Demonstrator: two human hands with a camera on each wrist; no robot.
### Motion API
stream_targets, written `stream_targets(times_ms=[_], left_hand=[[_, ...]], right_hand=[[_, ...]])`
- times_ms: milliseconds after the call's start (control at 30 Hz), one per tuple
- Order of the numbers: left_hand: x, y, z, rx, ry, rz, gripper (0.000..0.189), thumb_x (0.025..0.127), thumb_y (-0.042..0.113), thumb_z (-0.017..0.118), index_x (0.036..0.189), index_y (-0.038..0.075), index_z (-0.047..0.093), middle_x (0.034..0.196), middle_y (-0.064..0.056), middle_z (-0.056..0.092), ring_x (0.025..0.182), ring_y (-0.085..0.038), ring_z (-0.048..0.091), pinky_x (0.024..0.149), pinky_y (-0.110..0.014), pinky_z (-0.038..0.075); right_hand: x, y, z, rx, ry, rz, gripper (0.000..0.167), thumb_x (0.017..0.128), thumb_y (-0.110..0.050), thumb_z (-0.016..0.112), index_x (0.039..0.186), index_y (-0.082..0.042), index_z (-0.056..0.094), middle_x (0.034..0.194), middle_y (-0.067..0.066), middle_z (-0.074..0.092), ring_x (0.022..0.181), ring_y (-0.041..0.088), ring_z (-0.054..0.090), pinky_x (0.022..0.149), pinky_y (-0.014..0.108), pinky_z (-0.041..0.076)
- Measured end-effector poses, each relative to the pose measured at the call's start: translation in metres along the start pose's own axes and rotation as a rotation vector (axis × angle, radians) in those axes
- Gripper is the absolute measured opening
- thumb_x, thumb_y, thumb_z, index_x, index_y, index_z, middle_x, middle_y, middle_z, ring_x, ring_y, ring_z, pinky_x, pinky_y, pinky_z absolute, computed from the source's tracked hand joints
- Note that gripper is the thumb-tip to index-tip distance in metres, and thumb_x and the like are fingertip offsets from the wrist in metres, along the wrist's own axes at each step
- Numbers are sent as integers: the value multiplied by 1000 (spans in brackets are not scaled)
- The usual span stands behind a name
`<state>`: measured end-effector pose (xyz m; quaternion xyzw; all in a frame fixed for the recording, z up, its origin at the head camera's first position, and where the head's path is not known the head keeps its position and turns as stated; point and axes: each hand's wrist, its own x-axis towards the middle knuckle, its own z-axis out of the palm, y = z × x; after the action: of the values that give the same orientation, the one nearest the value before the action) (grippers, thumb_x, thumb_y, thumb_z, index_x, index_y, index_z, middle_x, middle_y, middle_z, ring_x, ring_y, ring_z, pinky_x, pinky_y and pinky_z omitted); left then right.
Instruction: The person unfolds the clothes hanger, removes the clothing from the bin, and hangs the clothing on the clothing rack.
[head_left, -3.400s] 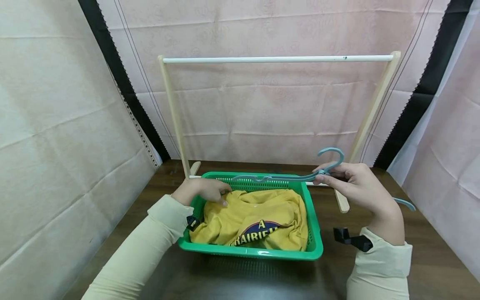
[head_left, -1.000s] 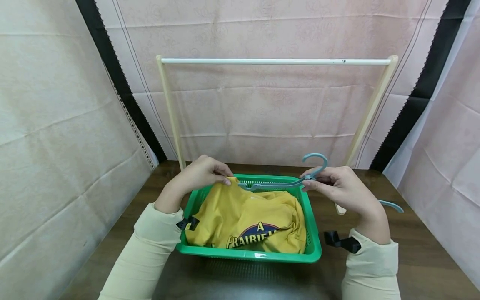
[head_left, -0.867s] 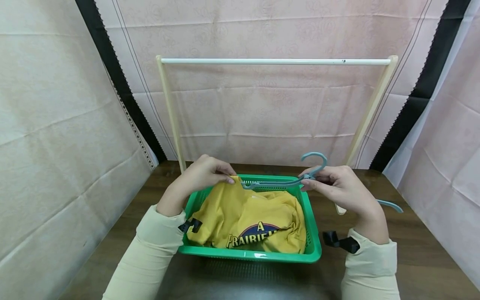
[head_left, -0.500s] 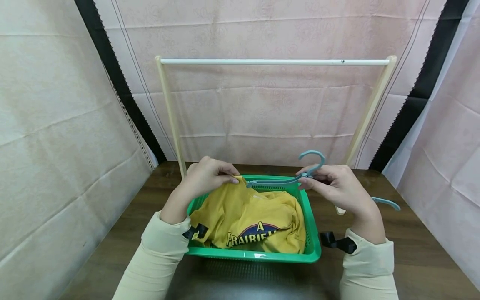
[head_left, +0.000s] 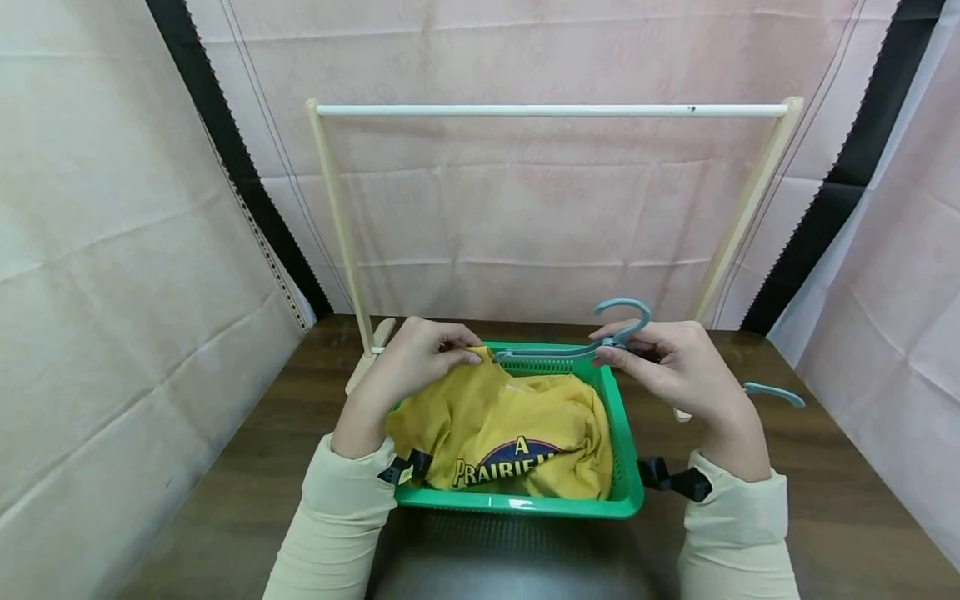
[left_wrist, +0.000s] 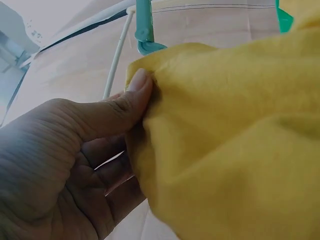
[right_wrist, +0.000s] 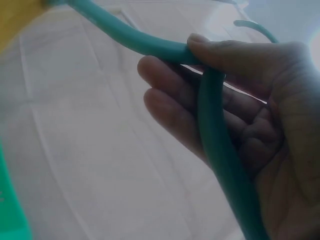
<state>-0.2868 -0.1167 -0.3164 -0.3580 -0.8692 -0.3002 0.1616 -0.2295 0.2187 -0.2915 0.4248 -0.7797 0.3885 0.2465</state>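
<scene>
Pinching an edge of the yellow shirt, the left grip has the rest below it in the green basket, likely so cloth faces the blue hanger, clamped mid-length by the right grip.

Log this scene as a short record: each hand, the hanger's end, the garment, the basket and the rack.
Left hand: pinches a raised edge of the yellow garment
Right hand: holds the blue hanger below its hook
Hanger: one end at that edge; whether inside is unclear
Garment: mostly in the basket, lettering visible
Basket: green, on the brown table
Rack: stands behind the basket
</scene>
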Motion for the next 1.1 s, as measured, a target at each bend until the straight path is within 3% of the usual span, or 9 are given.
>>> stream_targets(times_ms=[233,467,633,933,1100], left_hand=[[-1,4,-1,38,71,39,7,89,22,78,95,18,80,86,10,74,64,-1,59,59,-25,50],[-3,7,-4,34,111,45,6,88,21,79,93,18,80,87,9,75,63,-1,59,58,-25,49],[-6,9,-6,-7,126,64,4,88,18,79,92,17,80,87,10,75,66,-1,62,60,-24,51],[-6,13,-6,-45,201,134,5,89,12,78,91,16,80,87,7,76,70,0,66,60,-22,52],[-5,13,-4,-83,264,187,11,90,5,76,91,15,79,88,6,76,76,-1,68,62,-22,53]], right_hand=[[-4,20,1,-3,4,20,36,82,14,75,109,-11,75,81,-10,74,72,5,71,50,20,47],[-3,22,5,19,20,-4,37,82,15,74,109,-10,75,82,-7,74,72,6,71,56,20,52],[3,21,15,19,0,2,36,83,12,75,109,-13,75,81,-10,73,63,2,63,45,17,38],[12,17,23,26,-14,-2,35,83,10,76,107,-15,75,83,-12,73,71,6,69,45,20,36],[17,13,25,97,-59,41,30,88,6,73,108,-16,75,85,-11,74,79,10,73,56,22,51]])
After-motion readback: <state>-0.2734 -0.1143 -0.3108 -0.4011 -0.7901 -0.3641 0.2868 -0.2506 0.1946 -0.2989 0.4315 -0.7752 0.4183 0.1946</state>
